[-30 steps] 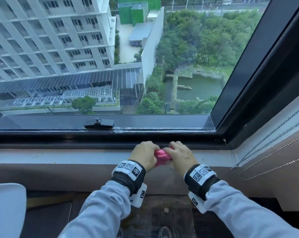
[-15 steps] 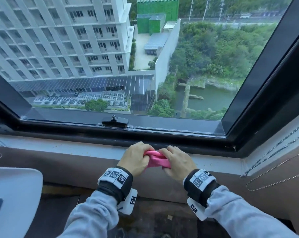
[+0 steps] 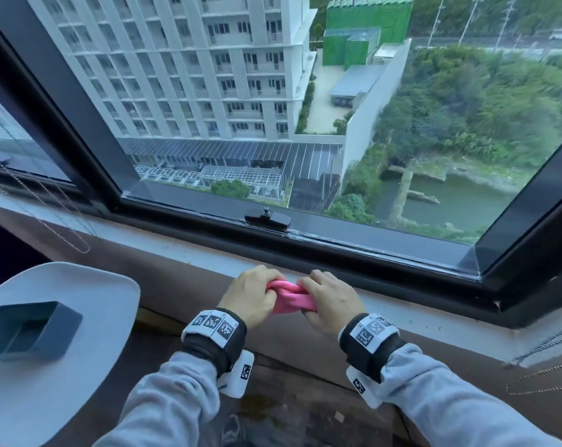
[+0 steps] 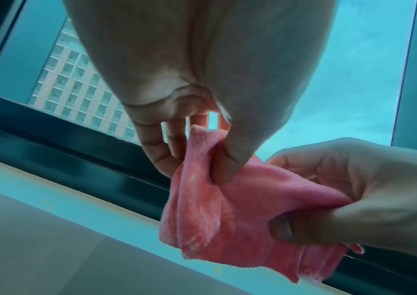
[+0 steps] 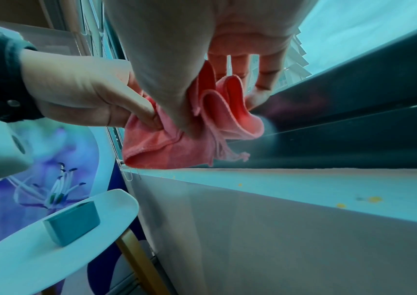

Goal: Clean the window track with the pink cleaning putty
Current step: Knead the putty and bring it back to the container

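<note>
Where a second ago I held the pink putty (image 3: 291,300) bunched tight, my left hand (image 3: 249,296) and right hand (image 3: 329,303) now pinch it stretched between them above the near sill (image 3: 189,262), window track (image 3: 353,262) untouched; folding continues.

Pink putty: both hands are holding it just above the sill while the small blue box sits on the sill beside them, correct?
Not quite. Both hands do hold the pink putty above the sill, but the head view shows the blue box on the white table to the left.
</note>
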